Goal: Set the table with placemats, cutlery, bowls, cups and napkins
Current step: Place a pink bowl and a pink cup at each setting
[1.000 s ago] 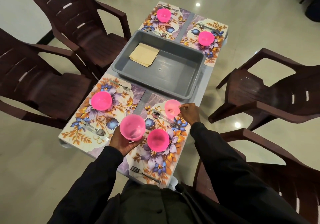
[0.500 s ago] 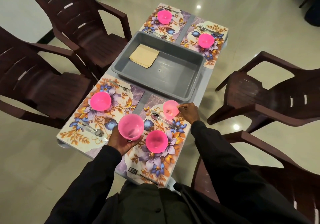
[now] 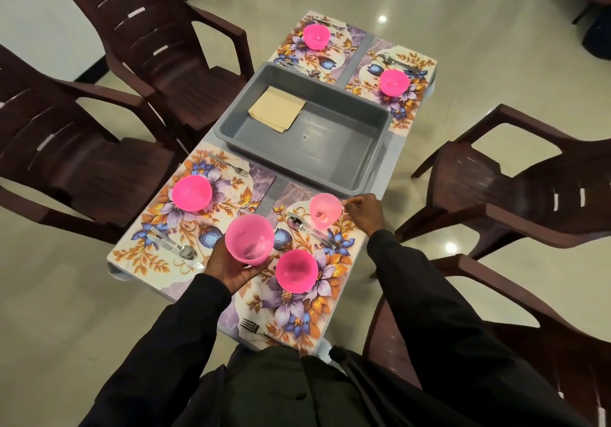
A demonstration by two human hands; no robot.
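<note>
My left hand [image 3: 231, 269] grips a translucent pink plastic cup [image 3: 249, 240] while my right hand [image 3: 363, 213] pinches the rim of a paler pink plastic cup [image 3: 325, 210] on the floral placemat [image 3: 291, 306].

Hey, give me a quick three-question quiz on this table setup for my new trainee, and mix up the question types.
1. True or false: the grey tub holds folded napkins.
2. The left hand holds: A) a fork, B) a pink cup, C) a spoon.
3. How many pink bowls sit on the placemats?
Key: 1 true; 2 B; 3 four.
</note>
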